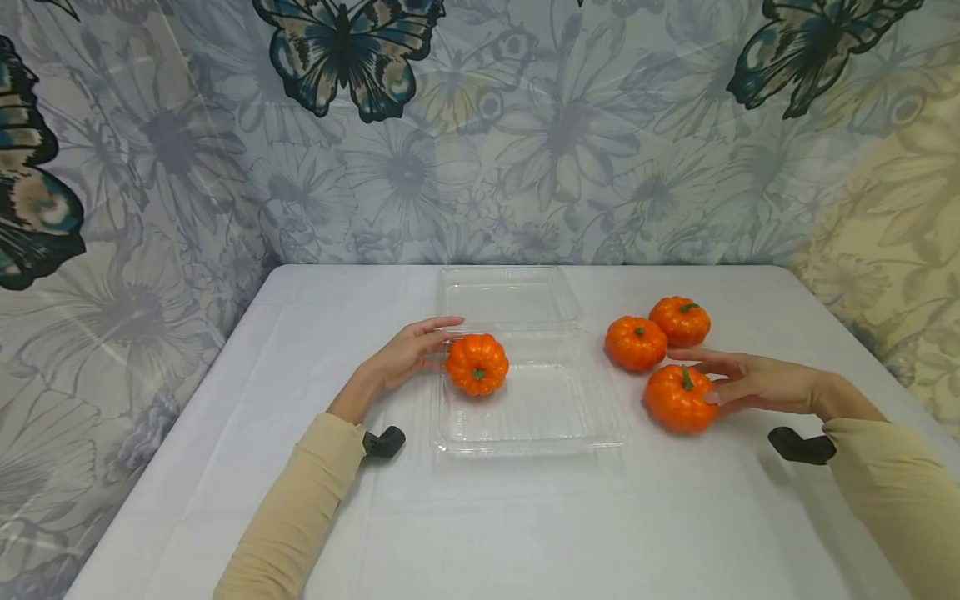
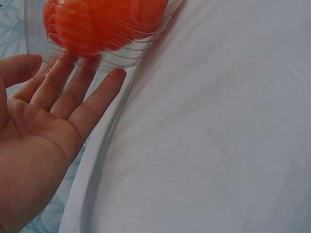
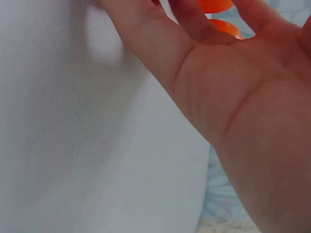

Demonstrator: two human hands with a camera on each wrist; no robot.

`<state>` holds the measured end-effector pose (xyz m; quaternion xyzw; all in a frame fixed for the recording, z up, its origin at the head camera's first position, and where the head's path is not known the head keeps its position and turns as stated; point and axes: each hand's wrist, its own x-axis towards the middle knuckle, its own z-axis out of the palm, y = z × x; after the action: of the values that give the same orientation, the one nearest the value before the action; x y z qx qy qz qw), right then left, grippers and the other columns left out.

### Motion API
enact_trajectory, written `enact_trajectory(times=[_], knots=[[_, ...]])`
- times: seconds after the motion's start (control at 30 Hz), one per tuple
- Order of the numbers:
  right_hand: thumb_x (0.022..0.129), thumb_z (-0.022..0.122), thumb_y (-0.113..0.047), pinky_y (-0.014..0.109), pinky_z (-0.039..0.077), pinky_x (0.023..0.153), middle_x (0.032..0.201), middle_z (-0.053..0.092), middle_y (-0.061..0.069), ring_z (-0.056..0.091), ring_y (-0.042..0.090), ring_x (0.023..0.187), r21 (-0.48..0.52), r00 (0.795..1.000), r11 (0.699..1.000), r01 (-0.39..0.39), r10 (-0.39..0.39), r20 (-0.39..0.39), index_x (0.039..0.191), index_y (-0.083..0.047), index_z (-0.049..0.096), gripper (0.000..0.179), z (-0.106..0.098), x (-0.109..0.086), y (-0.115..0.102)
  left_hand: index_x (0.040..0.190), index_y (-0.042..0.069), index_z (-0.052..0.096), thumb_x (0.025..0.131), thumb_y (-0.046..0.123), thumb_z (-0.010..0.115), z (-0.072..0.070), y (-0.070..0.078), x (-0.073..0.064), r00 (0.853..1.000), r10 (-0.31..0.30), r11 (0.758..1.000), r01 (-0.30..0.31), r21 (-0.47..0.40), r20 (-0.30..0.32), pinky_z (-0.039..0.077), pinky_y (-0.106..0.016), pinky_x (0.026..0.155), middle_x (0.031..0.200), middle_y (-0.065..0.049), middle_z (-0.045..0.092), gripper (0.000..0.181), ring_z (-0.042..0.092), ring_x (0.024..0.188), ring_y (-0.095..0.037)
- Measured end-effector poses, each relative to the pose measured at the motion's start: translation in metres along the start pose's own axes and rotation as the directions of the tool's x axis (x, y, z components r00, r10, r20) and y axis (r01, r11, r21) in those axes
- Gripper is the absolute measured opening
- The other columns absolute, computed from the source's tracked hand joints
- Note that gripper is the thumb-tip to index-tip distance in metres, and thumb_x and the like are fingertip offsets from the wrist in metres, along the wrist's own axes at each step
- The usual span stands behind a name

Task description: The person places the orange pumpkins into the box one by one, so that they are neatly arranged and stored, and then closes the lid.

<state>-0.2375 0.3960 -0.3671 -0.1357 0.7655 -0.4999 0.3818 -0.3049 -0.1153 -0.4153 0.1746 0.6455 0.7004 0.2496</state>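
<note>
A small orange pumpkin (image 1: 477, 365) lies in the left part of a clear plastic clamshell container (image 1: 540, 425), its green stem facing the head camera. My left hand (image 1: 411, 354) is at the container's left side, fingers extended; the left wrist view shows the fingertips (image 2: 116, 75) right at the ribbed clear wall, with the pumpkin behind it. On the right, my right hand (image 1: 772, 385) reaches round the right side of another pumpkin (image 1: 675, 404), thumb against it and fingers stretched behind. The right wrist view shows mostly palm (image 3: 243, 87); the fingertips are hidden there.
Two more pumpkins, one nearer (image 1: 634, 344) and one farther back (image 1: 681, 321), sit just beyond the right hand's fingers. The container's lid (image 1: 510, 296) lies folded back toward the rear edge of the white table (image 1: 480, 525). Patterned fabric (image 1: 525, 167) hangs behind.
</note>
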Motion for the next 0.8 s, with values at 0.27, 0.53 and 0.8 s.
enact_trajectory(times=[0.27, 0.53, 0.8], knots=[[0.098, 0.048, -0.014, 0.036, 0.043, 0.095, 0.152, 0.009, 0.022, 0.046, 0.005, 0.118, 0.014, 0.998, 0.998, -0.057, 0.057, -0.014, 0.148, -0.02, 0.034, 0.053, 0.0021, -0.0002, -0.0022, 0.145, -0.002, 0.034, 0.103, 0.011, 0.04, 0.0008, 0.0003, -0.0005, 1.0, 0.0, 1.0, 0.0, 0.007, -0.001, 0.046, -0.041, 0.092, 0.141, -0.021, 0.043, 0.045, 0.052, 0.113, -0.024], [0.097, 0.049, -0.011, 0.033, 0.044, 0.094, 0.146, 0.029, 0.003, 0.046, 0.003, 0.118, 0.005, 0.999, 0.999, -0.045, 0.045, -0.005, 0.148, -0.015, 0.034, 0.054, 0.0022, -0.0029, -0.0056, 0.145, -0.001, 0.034, 0.103, 0.011, 0.04, 0.0009, 0.0008, -0.0005, 1.0, -0.004, 1.0, 0.004, -0.001, -0.002, 0.047, -0.04, 0.091, 0.142, -0.02, 0.042, 0.044, 0.053, 0.112, -0.023], [0.097, 0.051, -0.009, 0.033, 0.045, 0.093, 0.144, 0.032, 0.009, 0.049, 0.005, 0.116, -0.02, 0.999, 0.999, -0.041, 0.04, -0.027, 0.148, -0.011, 0.034, 0.054, 0.0043, -0.0052, -0.0072, 0.145, -0.001, 0.034, 0.103, 0.011, 0.04, 0.0014, 0.0015, -0.0008, 1.0, -0.005, 1.0, 0.005, 0.0, -0.006, 0.048, -0.039, 0.089, 0.142, -0.02, 0.042, 0.045, 0.053, 0.11, -0.022]])
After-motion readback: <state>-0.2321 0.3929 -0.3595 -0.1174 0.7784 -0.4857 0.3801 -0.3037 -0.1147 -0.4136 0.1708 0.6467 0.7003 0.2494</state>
